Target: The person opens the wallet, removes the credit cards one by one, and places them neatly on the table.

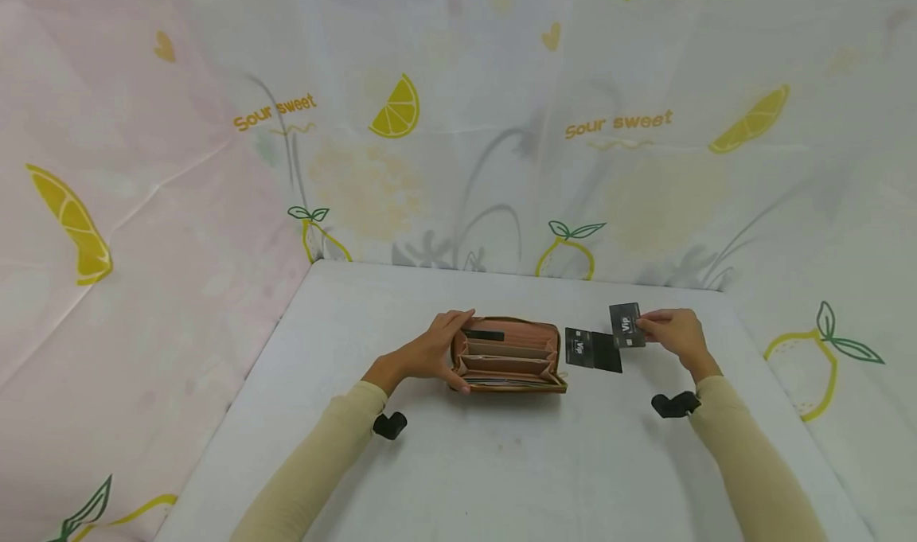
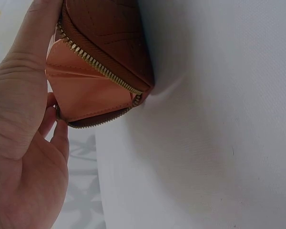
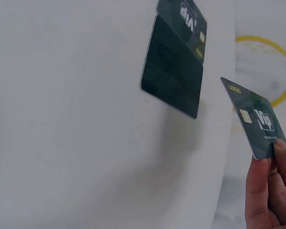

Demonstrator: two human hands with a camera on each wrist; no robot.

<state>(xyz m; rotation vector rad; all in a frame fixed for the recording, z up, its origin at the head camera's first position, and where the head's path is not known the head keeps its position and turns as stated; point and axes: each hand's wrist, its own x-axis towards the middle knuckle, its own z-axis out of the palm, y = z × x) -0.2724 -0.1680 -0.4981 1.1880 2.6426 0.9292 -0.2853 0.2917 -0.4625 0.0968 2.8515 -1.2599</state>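
Observation:
A brown zip wallet (image 1: 509,354) lies unzipped on the table, its pink-lined compartments facing up. My left hand (image 1: 427,349) grips its left end, thumb on the front edge and fingers at the back edge. In the left wrist view the brass zipper teeth (image 2: 93,62) run along the gaping side of the wallet. Between thumb and fingers, my right hand (image 1: 677,335) pinches a dark card marked "Vip" (image 3: 257,119), raised above the table. Left of that hand lie two more dark cards, a "Vip" card (image 1: 579,347) and a plain black one (image 1: 607,353), edges meeting.
A white cloth covers the table (image 1: 530,470). Behind it and at both sides hangs fabric (image 1: 458,184) printed with lemons. Inside the wallet's back compartment sits a small black strip (image 1: 484,335). Black wrist devices (image 1: 676,404) show at both sleeves.

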